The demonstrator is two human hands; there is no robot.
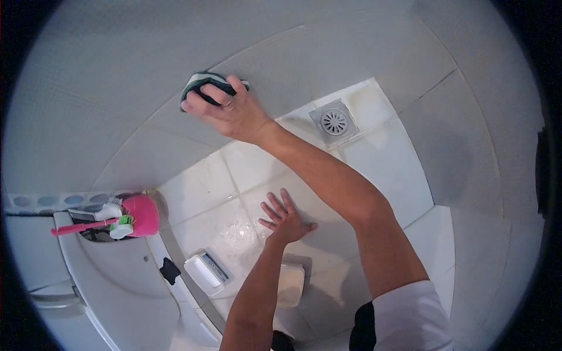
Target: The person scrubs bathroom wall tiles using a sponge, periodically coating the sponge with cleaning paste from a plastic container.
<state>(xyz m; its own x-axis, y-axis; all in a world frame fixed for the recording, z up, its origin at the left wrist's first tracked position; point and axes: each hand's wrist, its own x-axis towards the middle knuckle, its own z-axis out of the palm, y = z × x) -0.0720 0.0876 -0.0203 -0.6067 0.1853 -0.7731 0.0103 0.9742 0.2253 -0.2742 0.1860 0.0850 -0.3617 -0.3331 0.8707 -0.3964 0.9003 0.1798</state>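
My right hand (231,111) is wrapped round a dark green and whitish scrubbing sponge (202,82), which it presses to the grey tiled wall (281,64). Below it, my left hand (285,222) lies flat on the white tiled floor (205,184), fingers spread, with nothing in it. A wet, foamy patch (239,234) glistens just left of that hand. Close to my left forearm stands a white rectangular tub (291,285), partly hidden by the arm. Farther left lies a white plastic box (206,275) with a printed label on its side.
A square metal floor drain (334,123) sits near the wall. At left, a pink container (142,215) and several brushes, one with a pink handle (82,227), rest by a white basin-like fixture (126,275). A small black object (170,271) lies on its edge.
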